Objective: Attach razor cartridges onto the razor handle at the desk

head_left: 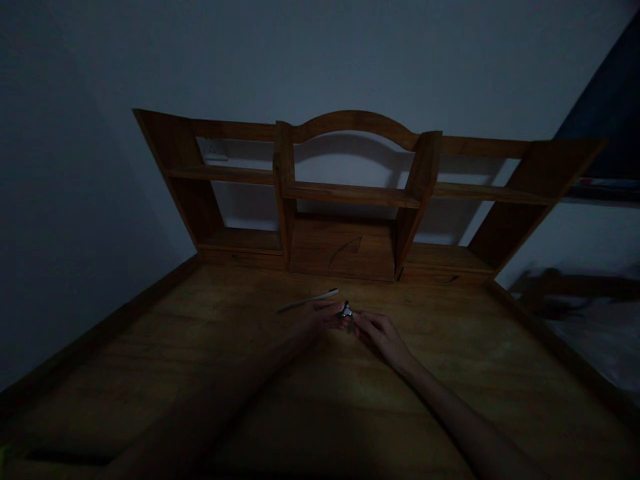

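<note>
Both my hands rest on a wooden desk [200, 347] in dim light, meeting near its middle. My left hand [320, 316] and my right hand [375, 330] pinch together on a small shiny metal object [346, 311] held between the fingertips. What the object is cannot be made out in the dark. A thin pale strip [309, 301] lies on the desk just behind my left hand, stretching to the left.
A wooden hutch [350, 193] with open shelves stands at the back of the desk against a pale wall. The desk has raised side rails [90, 340]. Dark furniture [575, 290] shows beyond the right edge.
</note>
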{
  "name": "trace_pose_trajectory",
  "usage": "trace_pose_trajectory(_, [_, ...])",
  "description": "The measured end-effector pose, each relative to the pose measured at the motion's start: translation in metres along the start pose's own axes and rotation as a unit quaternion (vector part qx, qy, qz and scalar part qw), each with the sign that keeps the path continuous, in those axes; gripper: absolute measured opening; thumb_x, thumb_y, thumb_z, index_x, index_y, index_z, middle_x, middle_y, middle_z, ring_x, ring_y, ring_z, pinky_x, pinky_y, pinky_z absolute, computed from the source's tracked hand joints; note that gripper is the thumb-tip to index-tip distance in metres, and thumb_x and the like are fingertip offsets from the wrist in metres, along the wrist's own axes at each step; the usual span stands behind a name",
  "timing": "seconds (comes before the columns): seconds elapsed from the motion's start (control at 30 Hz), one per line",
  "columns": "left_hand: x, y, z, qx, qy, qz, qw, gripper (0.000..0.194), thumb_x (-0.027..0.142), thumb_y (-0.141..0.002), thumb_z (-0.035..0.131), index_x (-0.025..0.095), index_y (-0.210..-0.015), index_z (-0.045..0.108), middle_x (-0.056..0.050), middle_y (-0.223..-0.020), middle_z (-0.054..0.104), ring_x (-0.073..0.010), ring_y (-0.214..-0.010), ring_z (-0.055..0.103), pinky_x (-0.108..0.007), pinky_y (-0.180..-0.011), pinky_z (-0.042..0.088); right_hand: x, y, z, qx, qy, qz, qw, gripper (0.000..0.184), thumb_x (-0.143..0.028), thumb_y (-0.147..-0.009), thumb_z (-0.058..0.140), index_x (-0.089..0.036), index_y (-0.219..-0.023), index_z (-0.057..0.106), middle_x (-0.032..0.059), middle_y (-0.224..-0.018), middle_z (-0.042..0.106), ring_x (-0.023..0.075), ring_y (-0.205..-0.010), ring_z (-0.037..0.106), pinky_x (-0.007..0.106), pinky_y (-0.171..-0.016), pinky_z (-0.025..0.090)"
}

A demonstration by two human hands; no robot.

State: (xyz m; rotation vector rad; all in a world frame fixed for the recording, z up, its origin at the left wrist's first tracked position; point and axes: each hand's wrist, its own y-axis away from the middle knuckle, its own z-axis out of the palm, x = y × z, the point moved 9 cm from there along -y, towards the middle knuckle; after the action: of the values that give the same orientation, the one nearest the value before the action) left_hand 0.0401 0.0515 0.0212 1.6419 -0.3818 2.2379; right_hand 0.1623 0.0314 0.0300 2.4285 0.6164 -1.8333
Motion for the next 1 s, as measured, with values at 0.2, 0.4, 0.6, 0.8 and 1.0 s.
trace_pose_trajectory(0.2, [-0.002,0.001,-0.002,0.009,0.003,-0.013,1.000,0.025,0.034,-0.079,0.063,0.013,-0.087,0.072,-0.011,-0.086,0.069,-0.0196,-0.073,0.061,-0.031,-0.072,0.047,0.000,0.000,0.000,-0.014,-0.001,0.026,1.000,0.044,-0.050,-0.089,0.047,-0.016,-0.062,0.052,-0.0036,-0.055,0.038,0.0094,-0.052,0.035,0.024,-0.049,0.023])
trace_pose_trajectory(0.4, [0.000,0.002,0.001,0.002,-0.002,-0.013,1.000,0.029,0.037,-0.078,0.064,0.010,-0.086,0.071,-0.013,-0.088,0.068,-0.0199,-0.074,0.062,-0.031,-0.071,0.048,0.003,-0.002,-0.007,0.005,0.001,0.055,0.998,0.047,-0.053,-0.084,0.052,-0.016,-0.056,0.049,-0.0044,-0.051,0.033,0.0090,-0.050,0.032,0.025,-0.048,0.019])
trace_pose_trajectory(0.6, [-0.007,-0.002,-0.004,0.013,0.033,-0.027,0.999,0.024,0.033,-0.077,0.065,0.013,-0.088,0.070,-0.011,-0.092,0.068,-0.0215,-0.079,0.063,-0.031,-0.072,0.048,0.010,-0.002,-0.006,0.014,-0.036,0.065,0.997,0.045,-0.051,-0.082,0.056,-0.016,-0.055,0.051,-0.0041,-0.051,0.034,0.0085,-0.049,0.032,0.025,-0.047,0.017])
trace_pose_trajectory(0.8, [-0.012,-0.008,-0.009,0.006,0.079,-0.021,0.997,0.024,0.032,-0.077,0.065,0.011,-0.089,0.068,-0.008,-0.085,0.064,-0.0150,-0.074,0.059,-0.027,-0.071,0.047,0.025,-0.004,-0.003,0.022,-0.300,0.110,0.947,0.041,-0.049,-0.084,0.053,-0.017,-0.059,0.048,-0.0050,-0.050,0.033,0.0066,-0.041,0.020,0.024,-0.039,0.011])
trace_pose_trajectory(1.0, [-0.004,-0.008,-0.012,0.006,0.089,0.004,0.996,0.025,0.032,-0.077,0.065,0.012,-0.091,0.066,-0.006,-0.086,0.062,-0.0124,-0.070,0.058,-0.024,-0.066,0.046,0.020,-0.011,-0.022,0.002,-0.495,0.104,0.863,0.046,-0.049,-0.091,0.037,-0.019,-0.056,0.039,-0.0055,-0.050,0.022,0.0084,-0.042,0.015,0.021,-0.036,0.016])
